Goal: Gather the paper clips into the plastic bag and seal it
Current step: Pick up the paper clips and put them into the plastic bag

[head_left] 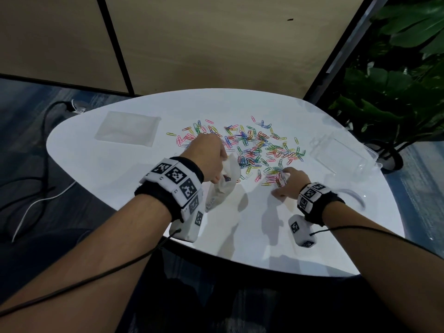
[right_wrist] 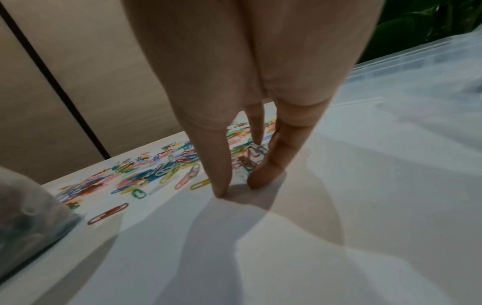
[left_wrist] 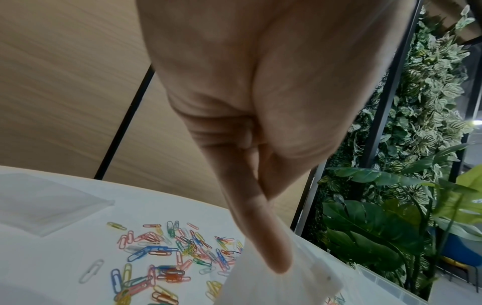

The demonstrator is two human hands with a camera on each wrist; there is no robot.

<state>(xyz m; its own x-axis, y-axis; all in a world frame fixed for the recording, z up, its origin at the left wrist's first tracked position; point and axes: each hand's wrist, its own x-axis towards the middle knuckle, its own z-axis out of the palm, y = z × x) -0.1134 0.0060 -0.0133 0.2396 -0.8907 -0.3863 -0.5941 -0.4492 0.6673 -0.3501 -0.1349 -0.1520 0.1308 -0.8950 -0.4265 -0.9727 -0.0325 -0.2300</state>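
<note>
The small see-through plastic bag [head_left: 222, 182] hangs up off the table near the front, a little left of the middle, and a few dark clips show inside it. The left hand [head_left: 207, 157] holds the bag by its top edge, with the fingers [left_wrist: 256, 233] curled down and pinching the thin plastic. The many bright paper clips in pink, blue, green and yellow [head_left: 252, 146] lie spread in a loose heap on the round white table [head_left: 240, 227], just behind and to the right of the bag. The right hand [head_left: 289, 182] is down at the near edge of the heap, with its fingers bent a little and spread apart. Its fingertips [right_wrist: 221, 190] press on the table top, with some clips bunched under and between them, but I cannot tell if it has picked any up. A flat clear plastic sheet [head_left: 127, 128] lies far back on the left of the table, well apart from the clips. A clear plastic box [head_left: 336, 152] sits on the right side, near the heap. Big green leafy plants [head_left: 396, 75] stand past the table on the right.
</note>
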